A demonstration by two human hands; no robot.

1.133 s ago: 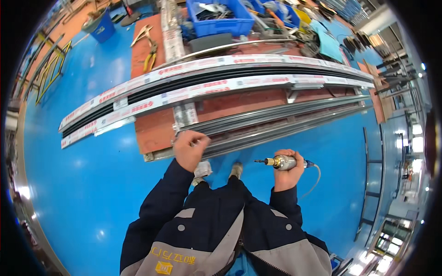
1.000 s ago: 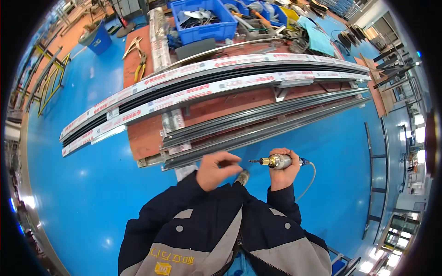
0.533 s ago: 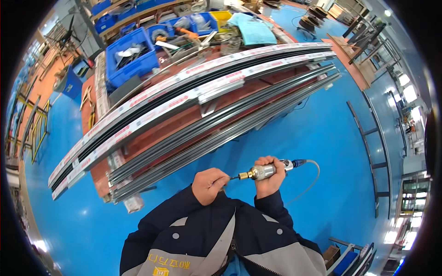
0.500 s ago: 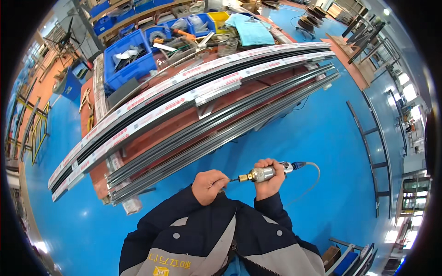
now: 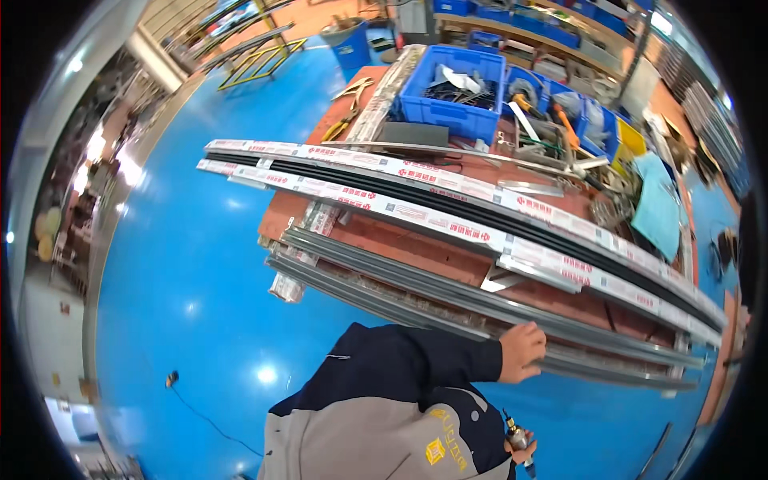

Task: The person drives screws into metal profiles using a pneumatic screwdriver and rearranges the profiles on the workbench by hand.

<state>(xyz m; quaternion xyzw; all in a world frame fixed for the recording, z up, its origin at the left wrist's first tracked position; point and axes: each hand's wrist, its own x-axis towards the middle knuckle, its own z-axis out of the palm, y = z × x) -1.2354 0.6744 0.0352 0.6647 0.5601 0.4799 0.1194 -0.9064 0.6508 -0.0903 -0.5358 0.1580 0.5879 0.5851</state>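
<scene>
My left hand [image 5: 522, 353] reaches to the near grey metal profiles [image 5: 560, 324], its fingers slightly apart and curved over their edge. I cannot tell whether it touches them. Lower down, close to my jacket, my right hand [image 5: 528, 453] is closed round a silver air screwdriver [image 5: 518, 438] with a brass collar. Its thin dark bit points up and away from me. Part of my right hand and the tool's rear are cut off or hidden. Beyond the grey profiles lie long bars with white and red film [image 5: 432, 212], with black strips between them.
A red-topped workbench [image 5: 392, 248] carries the profiles. On its far side stand a blue bin [image 5: 452, 112] of small parts, a yellow bin [image 5: 628, 146], orange-handled tools [image 5: 565, 126] and a light blue sheet [image 5: 656, 210]. A dark cable [image 5: 212, 420] runs over the blue floor.
My view has turned left. My left hand has left the bit's tip and moved out to the grey profiles. My right hand, still holding the air screwdriver, now sits low beside my body.
</scene>
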